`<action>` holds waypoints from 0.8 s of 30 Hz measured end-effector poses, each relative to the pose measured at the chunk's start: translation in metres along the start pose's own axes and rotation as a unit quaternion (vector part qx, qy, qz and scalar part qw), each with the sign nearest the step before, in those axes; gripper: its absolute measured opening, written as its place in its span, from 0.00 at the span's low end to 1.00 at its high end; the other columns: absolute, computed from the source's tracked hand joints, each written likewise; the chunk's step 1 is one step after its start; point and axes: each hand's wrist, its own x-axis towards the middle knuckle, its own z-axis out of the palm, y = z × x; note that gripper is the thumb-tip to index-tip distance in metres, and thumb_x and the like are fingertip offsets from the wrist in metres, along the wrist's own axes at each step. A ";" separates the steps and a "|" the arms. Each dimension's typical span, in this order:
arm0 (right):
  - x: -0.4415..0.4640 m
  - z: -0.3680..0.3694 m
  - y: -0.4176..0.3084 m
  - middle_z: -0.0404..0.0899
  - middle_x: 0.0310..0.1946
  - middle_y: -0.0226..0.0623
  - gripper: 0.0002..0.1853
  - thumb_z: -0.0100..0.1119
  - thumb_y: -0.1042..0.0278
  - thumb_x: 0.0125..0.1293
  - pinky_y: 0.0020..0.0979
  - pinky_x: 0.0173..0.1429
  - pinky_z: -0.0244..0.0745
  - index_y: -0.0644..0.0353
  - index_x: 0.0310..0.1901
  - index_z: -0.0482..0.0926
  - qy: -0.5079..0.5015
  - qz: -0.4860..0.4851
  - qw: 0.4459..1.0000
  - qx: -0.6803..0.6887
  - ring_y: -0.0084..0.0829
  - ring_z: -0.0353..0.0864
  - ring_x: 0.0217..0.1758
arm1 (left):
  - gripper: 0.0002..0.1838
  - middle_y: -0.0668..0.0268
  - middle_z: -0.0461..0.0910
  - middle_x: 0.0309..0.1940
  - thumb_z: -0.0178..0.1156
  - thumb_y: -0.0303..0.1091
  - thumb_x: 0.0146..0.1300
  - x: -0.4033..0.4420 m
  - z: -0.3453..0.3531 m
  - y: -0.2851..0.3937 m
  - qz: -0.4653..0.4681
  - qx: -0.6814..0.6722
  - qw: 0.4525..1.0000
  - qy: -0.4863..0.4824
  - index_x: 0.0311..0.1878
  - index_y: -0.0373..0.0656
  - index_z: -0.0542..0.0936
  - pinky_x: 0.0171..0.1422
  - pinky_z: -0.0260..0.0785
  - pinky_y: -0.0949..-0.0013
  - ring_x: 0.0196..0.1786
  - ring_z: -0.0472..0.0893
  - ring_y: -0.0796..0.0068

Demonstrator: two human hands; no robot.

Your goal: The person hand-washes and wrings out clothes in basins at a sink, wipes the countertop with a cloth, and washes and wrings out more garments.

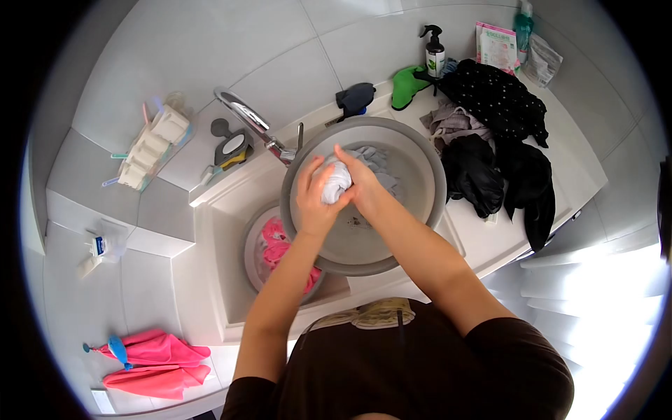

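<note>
Left hand [314,199] and right hand [358,183] wrap around a balled pale-grey cloth bundle [337,183], which sits between them, neither hand nearer, over the left side of the round grey basin [439,189].

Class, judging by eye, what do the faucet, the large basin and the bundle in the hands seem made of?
Faucet: likely chromed metal, polished, with mirror-like highlights. Large basin: probably grey plastic, dull, judging from its thick, smooth rim. Bundle: pale fabric, matte, showing soft folds; fibre unclear.

the pale counter [577,171] bears black clothes [472,178], a spray bottle [435,57] and, seemingly, the basin [439,183].
</note>
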 end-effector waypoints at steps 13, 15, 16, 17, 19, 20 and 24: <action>-0.016 0.026 0.030 0.75 0.26 0.37 0.10 0.62 0.75 0.40 0.40 0.31 0.71 0.56 0.25 0.71 0.060 -0.589 0.501 -0.632 0.46 0.77 0.29 | 0.17 0.64 0.76 0.48 0.44 0.46 0.67 -0.003 0.013 -0.012 -0.515 -0.555 0.645 0.101 0.50 0.46 0.73 0.57 0.71 0.57 0.54 0.77 0.65; -0.021 0.027 0.036 0.73 0.25 0.36 0.10 0.62 0.75 0.38 0.43 0.30 0.71 0.56 0.24 0.71 0.039 -0.577 0.493 -0.650 0.47 0.76 0.28 | 0.16 0.65 0.77 0.49 0.43 0.45 0.67 -0.008 0.002 -0.013 -0.505 -0.575 0.637 0.090 0.49 0.47 0.73 0.58 0.70 0.56 0.55 0.77 0.65; -0.023 0.026 0.038 0.73 0.25 0.36 0.10 0.62 0.74 0.38 0.42 0.29 0.71 0.55 0.24 0.71 0.012 -0.569 0.468 -0.676 0.46 0.76 0.28 | 0.16 0.65 0.77 0.49 0.44 0.44 0.67 -0.015 -0.004 -0.024 -0.513 -0.587 0.623 0.067 0.49 0.47 0.73 0.59 0.70 0.55 0.55 0.76 0.65; -0.024 0.025 0.041 0.73 0.25 0.36 0.10 0.63 0.73 0.38 0.42 0.28 0.71 0.55 0.24 0.71 -0.015 -0.561 0.440 -0.701 0.45 0.76 0.27 | 0.16 0.65 0.77 0.49 0.44 0.44 0.66 -0.023 -0.010 -0.037 -0.521 -0.598 0.608 0.044 0.49 0.47 0.73 0.59 0.70 0.55 0.56 0.76 0.65; -0.025 0.022 0.049 0.72 0.25 0.35 0.10 0.62 0.73 0.38 0.42 0.27 0.71 0.55 0.24 0.71 -0.046 -0.563 0.425 -0.707 0.44 0.77 0.26 | 0.15 0.65 0.77 0.50 0.45 0.42 0.66 -0.039 -0.021 -0.058 -0.534 -0.620 0.574 -0.004 0.49 0.47 0.74 0.60 0.69 0.54 0.57 0.76 0.64; -0.026 0.021 0.053 0.72 0.24 0.35 0.10 0.62 0.73 0.38 0.42 0.26 0.71 0.55 0.24 0.71 -0.075 -0.567 0.407 -0.712 0.43 0.77 0.26 | 0.15 0.65 0.77 0.50 0.45 0.42 0.65 -0.045 -0.025 -0.066 -0.540 -0.632 0.556 -0.028 0.49 0.47 0.74 0.61 0.69 0.54 0.57 0.75 0.64; -0.028 0.016 0.063 0.72 0.24 0.34 0.09 0.60 0.72 0.38 0.41 0.25 0.71 0.55 0.24 0.72 -0.108 -0.566 0.382 -0.723 0.40 0.77 0.25 | 0.15 0.65 0.77 0.50 0.46 0.42 0.66 -0.051 -0.042 -0.063 -0.542 -0.645 0.536 -0.055 0.50 0.47 0.74 0.60 0.69 0.54 0.57 0.76 0.65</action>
